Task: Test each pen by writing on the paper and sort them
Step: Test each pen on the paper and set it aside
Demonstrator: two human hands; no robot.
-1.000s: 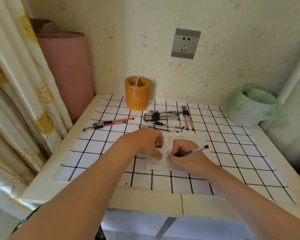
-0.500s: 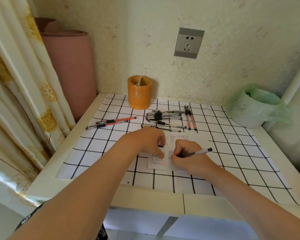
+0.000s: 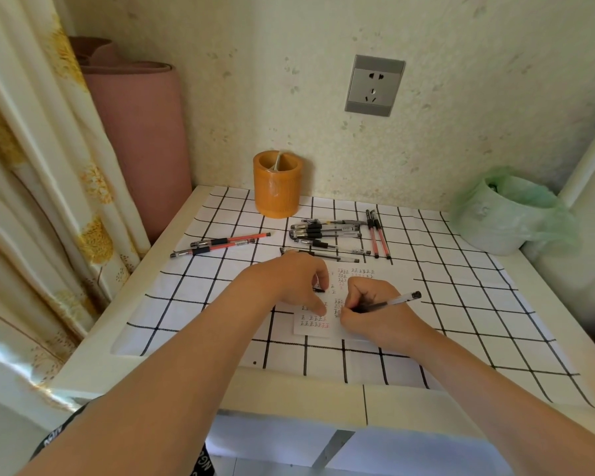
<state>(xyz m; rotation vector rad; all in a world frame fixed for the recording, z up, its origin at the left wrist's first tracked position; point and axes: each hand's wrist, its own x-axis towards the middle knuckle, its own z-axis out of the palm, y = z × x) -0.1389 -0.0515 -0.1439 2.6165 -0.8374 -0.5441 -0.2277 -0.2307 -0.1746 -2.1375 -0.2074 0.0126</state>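
Right hand grips pen; left hand presses paper.

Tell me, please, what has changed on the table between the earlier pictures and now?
Nothing has visibly moved. The right hand still grips the pen with its tip on the paper. The left hand still rests on the paper. The pile of black pens and the red pens at the left lie as before. Only the camera view has shifted a little.
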